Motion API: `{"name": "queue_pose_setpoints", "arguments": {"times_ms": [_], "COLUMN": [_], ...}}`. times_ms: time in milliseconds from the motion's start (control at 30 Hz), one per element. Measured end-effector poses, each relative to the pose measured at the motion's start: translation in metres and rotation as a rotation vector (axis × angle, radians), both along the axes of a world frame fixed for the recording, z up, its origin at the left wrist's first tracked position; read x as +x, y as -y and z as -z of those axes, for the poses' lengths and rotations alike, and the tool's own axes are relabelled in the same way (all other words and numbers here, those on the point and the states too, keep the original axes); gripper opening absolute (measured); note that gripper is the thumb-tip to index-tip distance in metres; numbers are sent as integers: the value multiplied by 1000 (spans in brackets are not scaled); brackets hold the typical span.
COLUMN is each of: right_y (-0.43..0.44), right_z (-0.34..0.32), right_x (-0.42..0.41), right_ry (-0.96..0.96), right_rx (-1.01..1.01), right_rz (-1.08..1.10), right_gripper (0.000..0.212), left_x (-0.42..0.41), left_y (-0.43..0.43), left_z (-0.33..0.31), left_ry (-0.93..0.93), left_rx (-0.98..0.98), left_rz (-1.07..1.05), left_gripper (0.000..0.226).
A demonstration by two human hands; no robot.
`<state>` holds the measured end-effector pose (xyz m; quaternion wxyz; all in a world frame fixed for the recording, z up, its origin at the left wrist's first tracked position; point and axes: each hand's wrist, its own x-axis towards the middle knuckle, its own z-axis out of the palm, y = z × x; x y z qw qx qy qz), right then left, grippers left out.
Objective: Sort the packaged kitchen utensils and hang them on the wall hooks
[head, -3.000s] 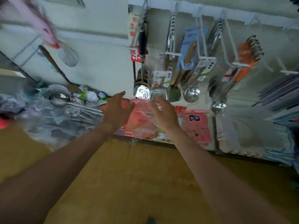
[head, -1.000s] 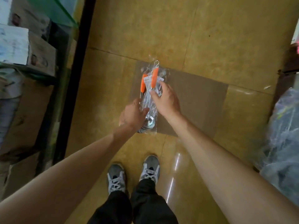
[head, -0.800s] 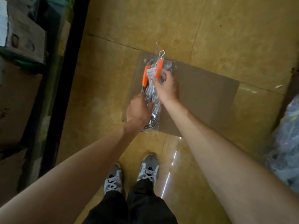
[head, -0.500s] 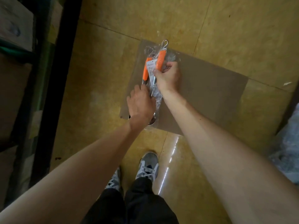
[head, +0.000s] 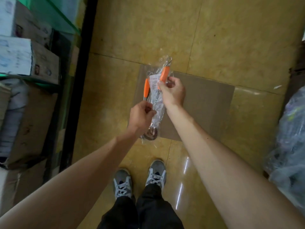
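I look straight down at the floor. Two orange-handled metal utensils in clear plastic packaging [head: 156,103] are held above a flat sheet of cardboard [head: 204,104]. My right hand [head: 172,92] pinches the upper part of one package at its orange handle [head: 164,75], near a white label. My left hand [head: 141,116] grips the lower part of the plastic, next to the other orange handle [head: 146,87]. A round metal bowl end [head: 150,134] shows below my left wrist. The wall hooks are out of view.
Shelving with cardboard boxes [head: 28,58] and a black upright post [head: 77,83] fills the left side. A heap of plastic-wrapped goods [head: 290,146] sits at the right edge. My feet in grey shoes [head: 140,177] stand on the yellow tiled floor.
Three seconds ago I faced the wall of hung utensils; the view then dropped to the floor. In the last second both hands lifted the orange-handled packages off the cardboard and drew them slightly apart.
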<state>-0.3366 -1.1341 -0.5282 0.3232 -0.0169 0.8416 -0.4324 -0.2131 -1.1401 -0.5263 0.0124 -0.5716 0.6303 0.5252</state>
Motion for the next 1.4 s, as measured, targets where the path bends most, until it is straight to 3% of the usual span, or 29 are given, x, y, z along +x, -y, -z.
{"name": "queue_pose_setpoints", "arguments": {"times_ms": [300, 733, 1067, 1400], "right_y": [-23, -95, -215, -377], "right_z": [-96, -274, -393, -459], "right_x": [-22, -43, -80, -81], "right_ry": [56, -89, -301, -429], "right_rx": [-162, -267, -268, -235], "right_rz": [150, 314, 505, 655], "right_gripper": [19, 15, 16, 16], "left_x": [-21, -60, -128, -162], "left_y": [1, -34, -115, -268], "left_z": [-97, -248, -348, -411], "left_ry": [-173, -232, -339, -402], "left_rx": [249, 232, 250, 251], "left_rz": [19, 318, 647, 868], "left_gripper": [15, 14, 28, 8]}}
